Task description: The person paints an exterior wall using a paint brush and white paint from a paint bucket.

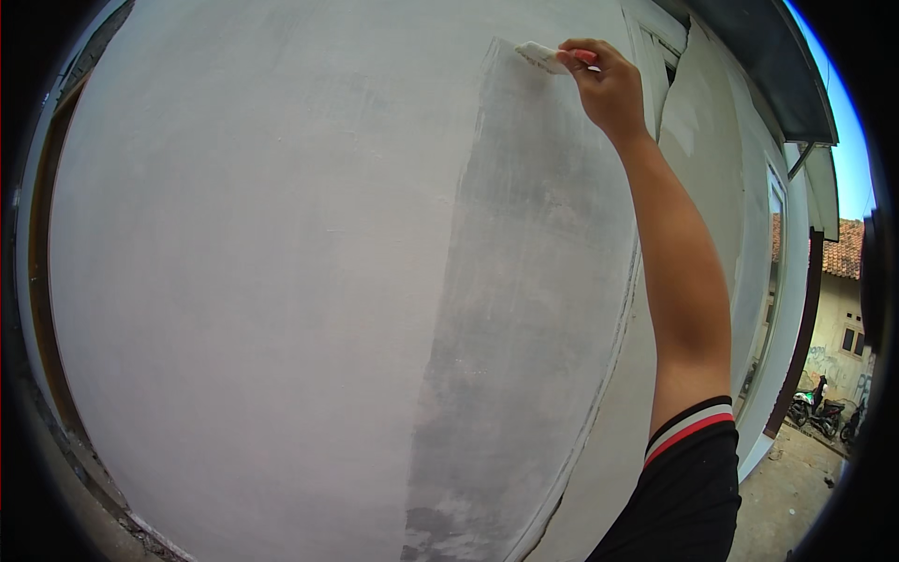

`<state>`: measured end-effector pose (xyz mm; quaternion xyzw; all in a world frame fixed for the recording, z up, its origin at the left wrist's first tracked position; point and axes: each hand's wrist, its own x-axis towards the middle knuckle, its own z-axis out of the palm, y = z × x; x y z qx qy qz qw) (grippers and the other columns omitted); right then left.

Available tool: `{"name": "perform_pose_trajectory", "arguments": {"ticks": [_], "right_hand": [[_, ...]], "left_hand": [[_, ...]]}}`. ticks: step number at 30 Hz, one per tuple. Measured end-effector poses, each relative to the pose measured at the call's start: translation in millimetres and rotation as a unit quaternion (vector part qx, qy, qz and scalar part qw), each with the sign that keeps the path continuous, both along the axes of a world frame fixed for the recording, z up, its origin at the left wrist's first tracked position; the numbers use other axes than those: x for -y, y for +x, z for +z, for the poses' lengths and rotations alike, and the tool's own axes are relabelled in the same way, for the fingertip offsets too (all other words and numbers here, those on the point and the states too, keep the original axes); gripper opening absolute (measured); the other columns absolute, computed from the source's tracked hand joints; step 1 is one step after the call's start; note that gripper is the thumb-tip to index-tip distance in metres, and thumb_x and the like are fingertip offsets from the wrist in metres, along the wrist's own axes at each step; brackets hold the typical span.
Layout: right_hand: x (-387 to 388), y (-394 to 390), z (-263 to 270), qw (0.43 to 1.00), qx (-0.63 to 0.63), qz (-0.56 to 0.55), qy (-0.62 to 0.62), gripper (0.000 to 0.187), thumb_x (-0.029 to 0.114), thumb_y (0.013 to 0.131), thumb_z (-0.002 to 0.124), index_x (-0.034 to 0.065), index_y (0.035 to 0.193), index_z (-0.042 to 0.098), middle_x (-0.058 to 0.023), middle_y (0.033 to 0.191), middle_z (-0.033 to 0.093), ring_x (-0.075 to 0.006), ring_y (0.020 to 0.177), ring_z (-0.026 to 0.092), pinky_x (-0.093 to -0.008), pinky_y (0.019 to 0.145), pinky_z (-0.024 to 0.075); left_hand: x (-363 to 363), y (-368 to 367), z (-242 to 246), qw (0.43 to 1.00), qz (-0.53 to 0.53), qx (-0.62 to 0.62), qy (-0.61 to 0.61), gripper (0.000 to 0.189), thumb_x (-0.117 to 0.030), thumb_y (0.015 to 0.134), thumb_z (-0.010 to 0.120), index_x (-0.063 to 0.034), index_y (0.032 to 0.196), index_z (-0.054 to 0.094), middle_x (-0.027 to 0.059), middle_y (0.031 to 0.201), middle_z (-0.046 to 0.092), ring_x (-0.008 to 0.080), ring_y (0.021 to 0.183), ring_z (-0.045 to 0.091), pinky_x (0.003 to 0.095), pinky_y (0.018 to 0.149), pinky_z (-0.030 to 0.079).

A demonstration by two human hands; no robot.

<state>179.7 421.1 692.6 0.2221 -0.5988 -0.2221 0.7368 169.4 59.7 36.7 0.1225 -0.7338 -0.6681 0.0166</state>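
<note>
My right hand (609,81) is raised high and grips the red handle of a paintbrush (541,56). The brush head is coated whitish and lies against or very near the wall (281,281), pointing left. A darker grey band (520,281) runs down the wall below the brush, with a fairly straight left edge and the wall's corner line on its right. To the left of that band the surface is paler and smoother, with faint streaks. My left hand is out of view.
A wooden frame (42,246) bounds the wall at far left. Right of the corner, another wall face (702,154) carries a jagged crack near the top. Farther right are a dark roof overhang (772,63), a window (775,204), parked motorcycles (818,411) and concrete ground (779,506).
</note>
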Motion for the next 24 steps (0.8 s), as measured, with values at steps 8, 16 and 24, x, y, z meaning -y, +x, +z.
{"name": "perform_pose_trajectory", "arguments": {"ticks": [8, 16, 24], "right_hand": [[-21.5, -14.7, -248.4, 0.925, 0.095, -0.192, 0.315, 0.019, 0.022, 0.086, 0.056, 0.0036, 0.081, 0.059, -0.0099, 0.082, 0.061, -0.0241, 0.082, 0.065, -0.0275, 0.076, 0.0555], [13.9, 24.5, -404.4, 0.941, 0.302, -0.02, 0.154, 0.015, 0.019, 0.087, 0.057, 0.0041, 0.085, 0.061, -0.0049, 0.075, 0.058, -0.0182, 0.072, 0.062, -0.0252, 0.066, 0.0539], [-11.5, 23.3, -259.7, 0.813, 0.537, 0.01, -0.226, 0.013, 0.015, 0.082, 0.069, 0.0034, 0.086, 0.065, -0.006, 0.075, 0.063, -0.0144, 0.066, 0.059, -0.0261, 0.06, 0.0468]], "left_hand": [[0.8, -18.4, 9.0, 0.999, 0.01, 0.015, 0.034, 0.018, -0.01, 0.074, 0.074, 0.0, 0.081, 0.06, 0.0037, 0.072, 0.059, 0.0134, 0.066, 0.052, 0.0301, 0.057, 0.043], [-3.3, -56.9, -59.2, 0.996, 0.035, -0.071, -0.029, 0.032, -0.001, 0.073, 0.073, -0.0067, 0.062, 0.043, -0.0005, 0.054, 0.044, 0.0076, 0.047, 0.037, 0.0254, 0.039, 0.026], [-17.3, -34.6, -21.5, 0.997, 0.016, -0.029, 0.064, 0.025, 0.017, 0.065, 0.051, -0.0054, 0.064, 0.041, 0.0037, 0.057, 0.047, 0.0096, 0.043, 0.037, 0.0289, 0.036, 0.031]]}}
